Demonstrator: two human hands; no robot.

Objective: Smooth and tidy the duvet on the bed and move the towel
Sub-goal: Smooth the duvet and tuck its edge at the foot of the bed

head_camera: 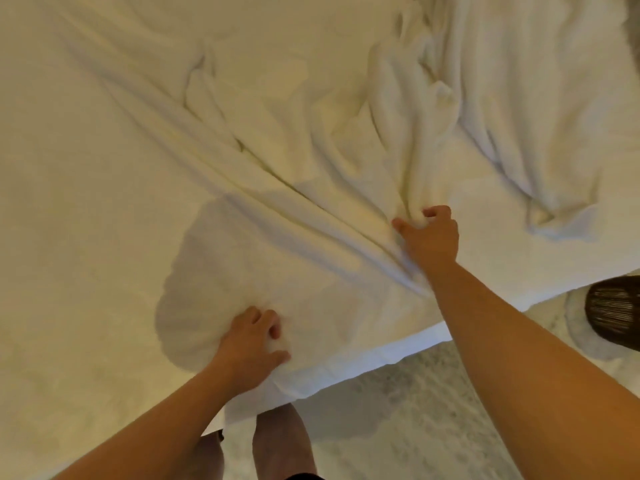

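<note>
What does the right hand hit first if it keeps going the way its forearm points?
The right hand already grips a bunched fold of the white rumpled duvet. Straight on, up and left in the picture, it likely meets only more raised duvet folds; depth is unclear.

Duvet (86, 202) flat toward bed's left side, open passage. Bunched folds (398, 109) block far right. Wicker basket (613, 310) on floor off right edge.

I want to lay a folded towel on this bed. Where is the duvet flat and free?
The broad flat stretch of duvet left of the left hand is free. Right of the right hand it is crowded with bunched folds up to the far edge.
</note>
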